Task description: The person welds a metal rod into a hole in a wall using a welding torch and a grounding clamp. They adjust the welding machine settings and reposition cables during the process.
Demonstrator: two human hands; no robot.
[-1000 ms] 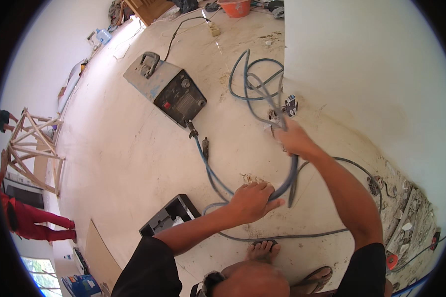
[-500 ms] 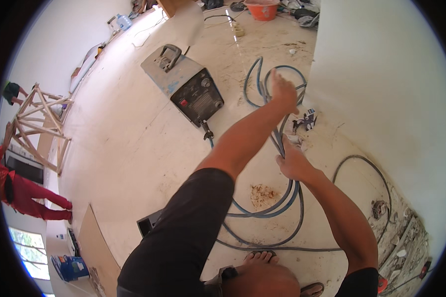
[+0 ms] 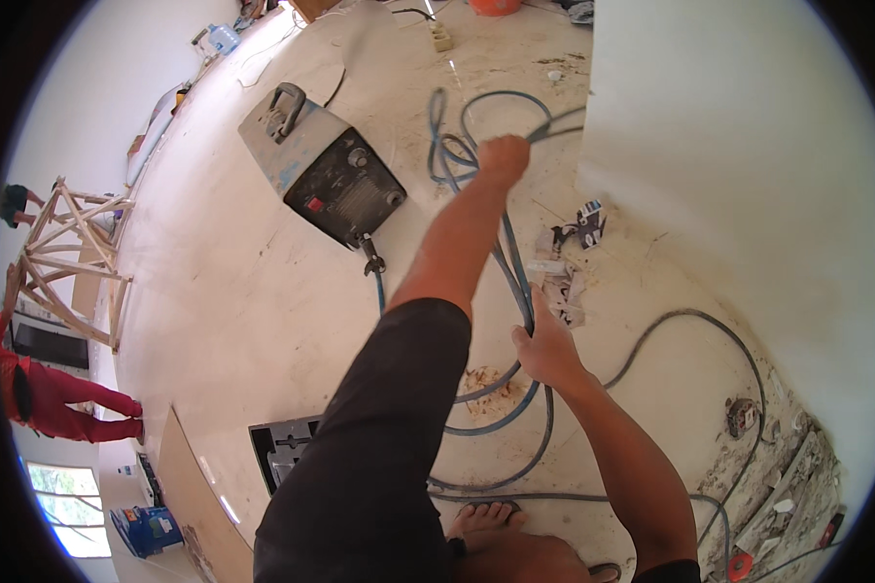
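A long blue-grey cable [image 3: 517, 262] lies in loose loops on the pale floor, part of it lifted between my hands. Knuckles up, my left hand [image 3: 505, 160] is closed around the cable at its far end, beside the upper loops. Nearer to me, my right hand [image 3: 551, 347] grips several strands together, its thumb pressed along them. Other loops droop from it toward my bare foot [image 3: 486, 515]. Left of my left hand stands a boxy welding machine [image 3: 326, 170] with a top handle and a dark front panel, a cable plug at its lower front.
A small box [image 3: 590, 223] and torn scraps lie by the white wall [image 3: 710, 126]. An open black case [image 3: 272, 452] sits near my left sleeve. Debris [image 3: 783, 486] lines the right wall. At far left are a wooden trestle [image 3: 78, 257] and a person in red trousers [image 3: 78, 398].
My left hand has gone from spread fingers to a closed grip on the cable. My right hand has come nearer to me along the strands. The view has shifted rightward.
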